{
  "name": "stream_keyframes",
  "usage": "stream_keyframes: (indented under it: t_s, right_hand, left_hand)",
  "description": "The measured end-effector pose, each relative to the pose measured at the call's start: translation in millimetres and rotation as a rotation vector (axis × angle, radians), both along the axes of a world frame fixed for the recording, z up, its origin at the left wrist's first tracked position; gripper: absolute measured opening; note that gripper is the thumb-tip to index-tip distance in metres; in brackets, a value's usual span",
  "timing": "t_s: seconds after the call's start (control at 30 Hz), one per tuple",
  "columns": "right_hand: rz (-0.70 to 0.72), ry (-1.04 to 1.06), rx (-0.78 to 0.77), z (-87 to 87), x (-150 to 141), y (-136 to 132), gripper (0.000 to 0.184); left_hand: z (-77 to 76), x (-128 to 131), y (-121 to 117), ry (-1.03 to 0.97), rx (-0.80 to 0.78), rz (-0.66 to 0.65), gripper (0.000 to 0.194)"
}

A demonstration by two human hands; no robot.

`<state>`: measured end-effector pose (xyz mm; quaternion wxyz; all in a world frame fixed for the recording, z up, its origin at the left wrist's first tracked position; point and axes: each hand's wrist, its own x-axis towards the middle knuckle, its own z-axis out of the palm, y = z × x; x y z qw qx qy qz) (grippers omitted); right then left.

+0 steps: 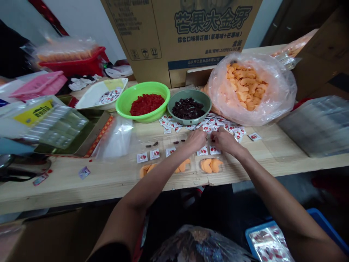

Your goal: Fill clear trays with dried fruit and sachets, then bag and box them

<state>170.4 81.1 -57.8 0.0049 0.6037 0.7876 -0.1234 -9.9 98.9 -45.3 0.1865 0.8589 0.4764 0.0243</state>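
My left hand [197, 139] and my right hand [223, 140] work close together over the top compartments of a clear plastic tray. The fingers of both are drawn together. A small dark oblong piece [213, 140] shows at my right fingertips; what the left fingers hold, if anything, is hidden. Below them in the tray lie white printed sachets [202, 151] and orange curved candies [211, 165]. Similar trays to the left hold dark pieces [155, 143], sachets [142, 157] and orange candies, partly covered by my left forearm. Loose sachets [215, 123] are heaped just beyond my hands.
Behind stand a grey-green bowl [207, 109] of dark pieces, a green bowl [120, 105] of red pieces and an open plastic bag [280, 87] of orange candies. A large carton [152, 69] rises behind. Stacked clear trays [319, 127] sit right; an open box [95, 136] lies left.
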Motion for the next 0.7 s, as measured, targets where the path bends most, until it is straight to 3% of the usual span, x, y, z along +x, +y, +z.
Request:
stream_keyframes:
  t_s: [0.3, 0.47, 0.57, 0.7]
  right_hand:
    - [0.011, 0.087, 0.011, -4.7, 12.4, -5.0, 0.032]
    - [0.029, 0.143, 0.116, -9.6, 22.1, -2.8, 0.038]
    - [0.024, 0.221, 0.185, 7.0, 28.4, 6.7, 0.038]
    - [-0.029, 0.403, 0.170, 49.2, 28.1, 17.6, 0.034]
  left_hand:
    - [-1.7, -3.2, -1.5, -0.046, -0.007, -0.049, 0.026]
    - [1.7, -15.2, -13.8, -0.138, 0.045, -0.031, 0.024]
    - [16.7, -51.2, -9.0, -0.273, 0.139, 0.051, 0.021]
    - [45.2, -137.7, 38.3, -0.353, 0.259, 0.457, 0.019]
